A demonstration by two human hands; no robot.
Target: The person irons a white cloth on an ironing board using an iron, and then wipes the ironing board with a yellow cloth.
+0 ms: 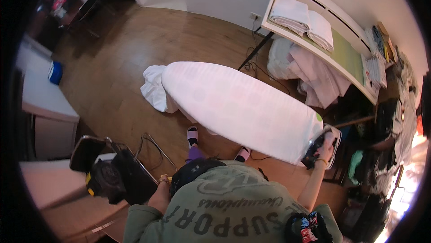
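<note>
A white cloth (232, 105) lies spread over the long ironing board. Part of it, a bunched white fold (155, 88), hangs off the rounded left end. At the board's right end my right hand (326, 147) is closed around the handle of a dark clothes iron (312, 150). The iron is at the metal-framed iron rest, partly over the board's edge; whether it touches the cloth cannot be told. My left hand (164, 177) is down beside my hip, away from the board. Its fingers are mostly hidden by my body.
Behind the board, a white shelf unit (350, 53) bears folded white cloths (290, 13). Bundled fabric (315, 74) lies beneath it, near loose cables (252, 64). A chair (134, 172) holding a black bag stands at left. Piled clothes (404, 108) line the right side.
</note>
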